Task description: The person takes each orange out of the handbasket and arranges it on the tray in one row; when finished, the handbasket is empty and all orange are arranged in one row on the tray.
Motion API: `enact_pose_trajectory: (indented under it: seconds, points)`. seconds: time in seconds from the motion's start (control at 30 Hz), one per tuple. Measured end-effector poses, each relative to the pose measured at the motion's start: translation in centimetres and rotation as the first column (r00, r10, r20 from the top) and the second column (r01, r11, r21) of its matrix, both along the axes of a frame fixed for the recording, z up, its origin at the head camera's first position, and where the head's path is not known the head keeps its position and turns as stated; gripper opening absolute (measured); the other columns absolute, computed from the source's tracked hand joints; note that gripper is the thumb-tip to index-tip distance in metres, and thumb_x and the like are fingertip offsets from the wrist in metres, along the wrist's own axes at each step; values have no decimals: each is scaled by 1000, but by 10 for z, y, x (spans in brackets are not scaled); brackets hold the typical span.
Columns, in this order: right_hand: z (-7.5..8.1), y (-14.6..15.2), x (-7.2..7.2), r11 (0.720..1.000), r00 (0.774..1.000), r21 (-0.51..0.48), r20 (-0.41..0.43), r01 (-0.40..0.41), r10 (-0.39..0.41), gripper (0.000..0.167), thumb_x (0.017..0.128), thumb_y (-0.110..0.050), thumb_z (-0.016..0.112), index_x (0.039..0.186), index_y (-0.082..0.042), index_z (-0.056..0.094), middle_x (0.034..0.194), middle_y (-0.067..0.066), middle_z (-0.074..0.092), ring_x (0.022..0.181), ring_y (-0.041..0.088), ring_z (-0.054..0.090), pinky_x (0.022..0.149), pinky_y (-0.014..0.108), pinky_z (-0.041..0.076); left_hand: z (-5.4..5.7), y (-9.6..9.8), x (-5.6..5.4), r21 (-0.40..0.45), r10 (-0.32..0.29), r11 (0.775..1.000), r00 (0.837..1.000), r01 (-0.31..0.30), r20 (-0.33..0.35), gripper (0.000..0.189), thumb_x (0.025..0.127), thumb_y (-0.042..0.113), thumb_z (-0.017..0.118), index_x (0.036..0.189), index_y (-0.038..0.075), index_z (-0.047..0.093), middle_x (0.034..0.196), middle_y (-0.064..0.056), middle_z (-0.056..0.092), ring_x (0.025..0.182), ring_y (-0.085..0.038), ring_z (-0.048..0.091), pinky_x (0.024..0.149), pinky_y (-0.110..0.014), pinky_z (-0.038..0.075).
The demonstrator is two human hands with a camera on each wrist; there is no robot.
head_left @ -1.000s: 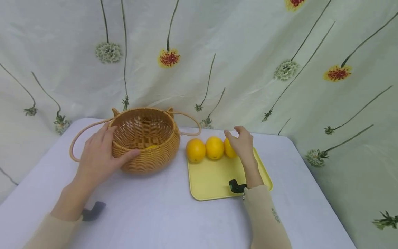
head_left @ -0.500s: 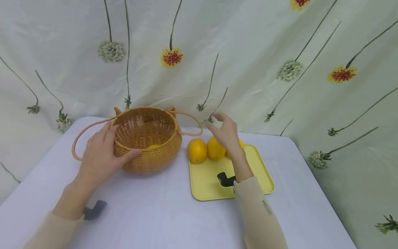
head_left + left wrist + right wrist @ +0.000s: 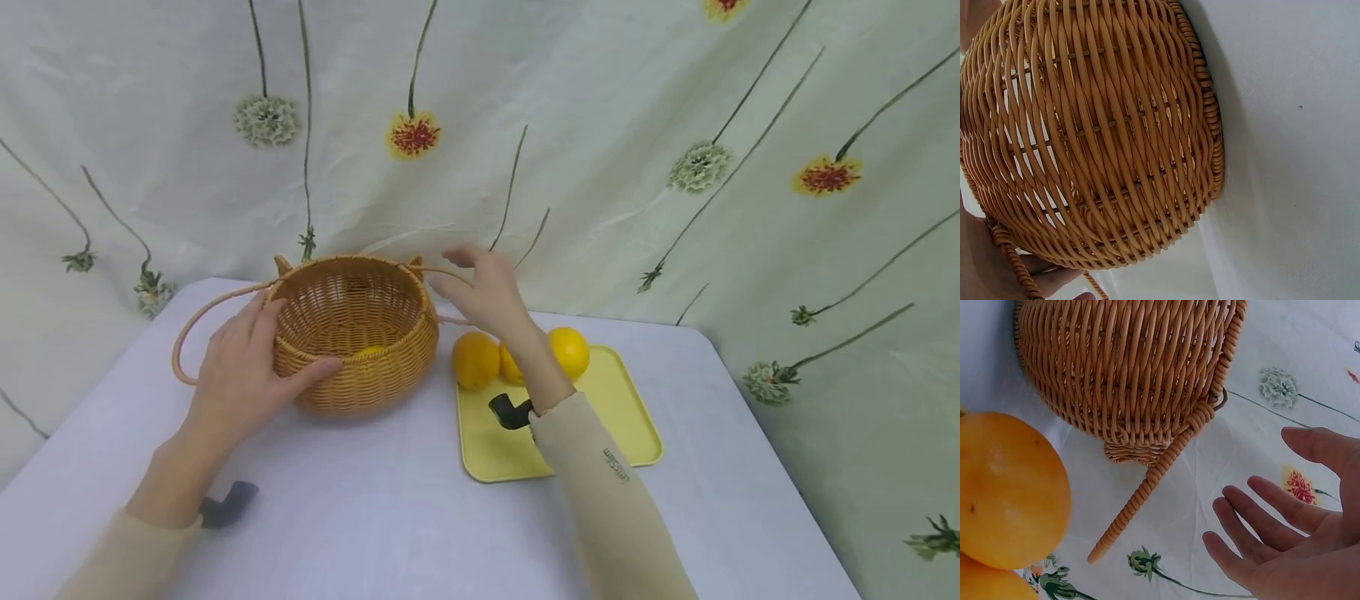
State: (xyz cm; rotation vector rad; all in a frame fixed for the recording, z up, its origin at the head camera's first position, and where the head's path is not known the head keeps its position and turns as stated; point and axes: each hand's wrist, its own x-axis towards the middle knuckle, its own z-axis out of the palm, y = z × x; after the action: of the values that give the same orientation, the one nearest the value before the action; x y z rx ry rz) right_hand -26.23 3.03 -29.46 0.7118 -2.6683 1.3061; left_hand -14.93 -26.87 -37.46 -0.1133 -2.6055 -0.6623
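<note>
A round wicker basket (image 3: 356,387) with two small ears and looped handles stands upright on the left. My left hand (image 3: 240,367) grips its rim from the left side, the thumb lying over the front edge. Part of a yellow fruit (image 3: 367,353) shows inside the basket. My right hand (image 3: 483,287) holds nothing and hovers beside the basket's right handle (image 3: 1141,494), its fingers spread and slightly bent in the right wrist view. Below it, three oranges (image 3: 476,361) sit in a row along the back of a yellow tray (image 3: 502,454); the middle one is partly hidden by my right wrist.
The table (image 3: 360,517) has a white cover. Behind it and to the right hangs a pale cloth (image 3: 600,125) printed with flowers. Each wrist wears a dark camera mount; the right one (image 3: 512,412) overlaps the tray in the head view.
My right hand has moved left from over the rightmost orange to beside the basket's right handle, uncovering that orange. My left hand and the basket stay put.
</note>
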Motion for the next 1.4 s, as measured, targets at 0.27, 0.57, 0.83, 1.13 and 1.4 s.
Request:
enact_pose_trajectory:
  seconds: [0.27,0.57,0.83,1.13,1.4]
  points:
    - [-2,-25,1,991,994,82,38,-107,104,46,100,-31,74,141,-12,63,142,5,67,133,23,59,113,40,49,-2,-1,-2,6,-4,1000,1000,4,-1,111,82,65,80,156,-5,37,167,-34,27,143,-62,34,117,-74,23]
    - [0,-53,-4,865,935,369,38,-340,352,52,98,-32,77,144,-15,62,144,-1,65,134,14,59,113,26,48,-4,0,0,8,-3,1000,1000,3,7,112,82,65,80,157,-6,35,168,-34,26,144,-62,33,118,-74,21]
    - [-1,-77,-5,716,873,510,172,-476,457,51,97,-29,79,143,-13,63,143,1,67,132,13,60,109,22,48,-3,0,-1,8,-11,1000,1000,11,-16,110,82,64,80,155,-7,38,166,-35,28,143,-62,35,116,-75,23]
    - [4,-100,-4,594,877,651,279,-473,392,46,99,-19,75,143,-15,63,139,3,67,123,14,61,97,24,53,-1,0,0,4,-5,1000,1000,5,-6,112,82,65,79,157,-6,36,168,-34,26,145,-61,33,116,-75,23]
    - [3,-125,-5,455,872,744,408,-488,269,44,103,-12,60,146,-19,61,149,-5,59,132,10,54,103,23,48,-2,-4,-3,1,-17,1000,1000,17,-13,113,81,66,80,157,-6,37,167,-34,27,145,-61,34,116,-76,23]
